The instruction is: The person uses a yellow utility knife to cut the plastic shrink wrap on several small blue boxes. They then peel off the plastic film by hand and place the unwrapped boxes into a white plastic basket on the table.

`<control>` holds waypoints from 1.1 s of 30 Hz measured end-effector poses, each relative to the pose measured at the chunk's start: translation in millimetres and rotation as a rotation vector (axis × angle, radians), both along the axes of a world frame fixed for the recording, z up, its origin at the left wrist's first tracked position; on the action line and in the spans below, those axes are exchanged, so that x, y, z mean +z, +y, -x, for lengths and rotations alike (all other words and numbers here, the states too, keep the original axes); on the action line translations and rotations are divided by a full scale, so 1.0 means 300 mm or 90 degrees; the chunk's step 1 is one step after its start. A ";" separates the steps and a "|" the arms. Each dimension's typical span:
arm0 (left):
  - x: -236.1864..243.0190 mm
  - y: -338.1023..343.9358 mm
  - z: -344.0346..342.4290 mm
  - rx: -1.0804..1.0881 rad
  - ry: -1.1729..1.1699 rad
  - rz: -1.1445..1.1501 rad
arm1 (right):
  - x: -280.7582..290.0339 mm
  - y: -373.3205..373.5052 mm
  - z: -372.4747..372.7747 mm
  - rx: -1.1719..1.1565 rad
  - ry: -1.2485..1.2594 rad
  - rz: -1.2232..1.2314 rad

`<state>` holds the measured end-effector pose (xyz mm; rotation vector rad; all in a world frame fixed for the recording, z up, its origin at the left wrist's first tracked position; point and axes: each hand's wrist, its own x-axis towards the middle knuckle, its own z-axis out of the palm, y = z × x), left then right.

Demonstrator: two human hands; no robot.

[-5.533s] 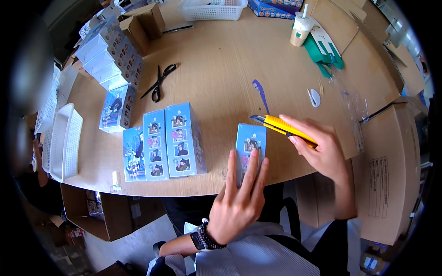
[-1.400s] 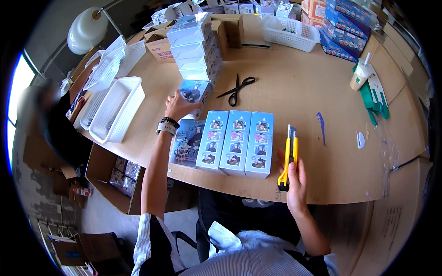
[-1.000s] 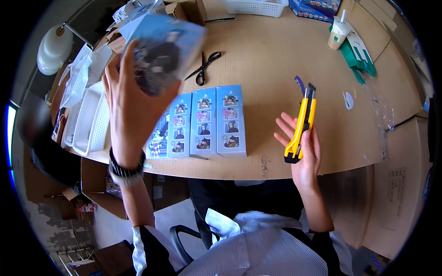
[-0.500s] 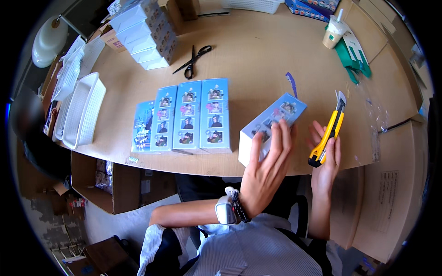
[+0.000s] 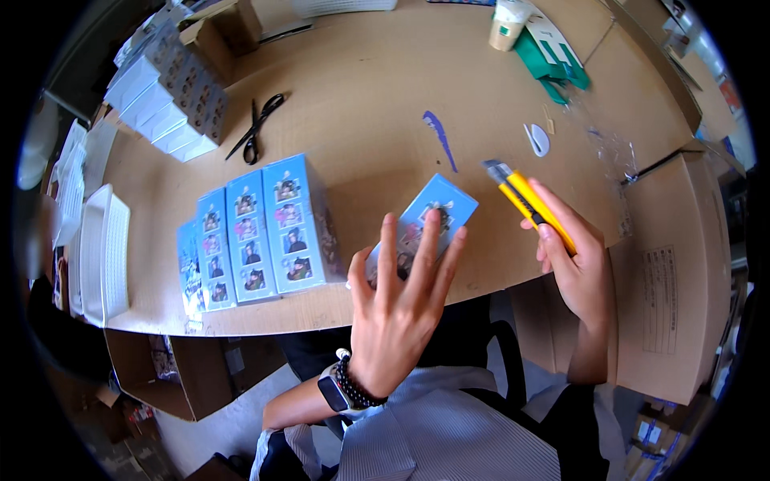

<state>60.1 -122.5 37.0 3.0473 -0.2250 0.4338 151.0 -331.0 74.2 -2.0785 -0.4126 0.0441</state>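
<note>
Gripping a blue portrait-printed box (image 5: 411, 231) from above with the spread fingers of the left hand (image 5: 401, 313), at the near edge of the wooden table (image 5: 345, 104). Holding a yellow utility knife (image 5: 529, 204) in the curled right hand (image 5: 576, 260), well apart from the left, with blade bared near the box but not touching. Showing no visible cut between the fingers; cannot tell about covered sides. Apparently done forming a row of four similar boxes (image 5: 293, 220) left of the left hand; cannot tell whether slit or sealed. Beyond that row, see a stack of pale boxes (image 5: 164, 100), untouched by either hand.
</note>
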 end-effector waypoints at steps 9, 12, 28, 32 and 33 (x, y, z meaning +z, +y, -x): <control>-0.005 -0.019 0.002 0.026 -0.011 -0.018 | 0.105 0.055 -0.065 0.187 -0.195 0.309; 0.001 -0.022 0.002 0.025 -0.015 -0.011 | 0.117 0.067 -0.066 0.195 -0.206 0.323; -0.006 -0.009 -0.006 0.008 -0.039 -0.086 | 0.212 0.120 -0.166 0.321 -0.295 0.472; -0.005 -0.020 -0.003 0.023 -0.037 -0.085 | 0.227 0.128 -0.164 0.347 -0.356 0.497; -0.005 -0.021 -0.003 0.024 -0.035 -0.082 | 0.238 0.132 -0.161 0.351 -0.360 0.512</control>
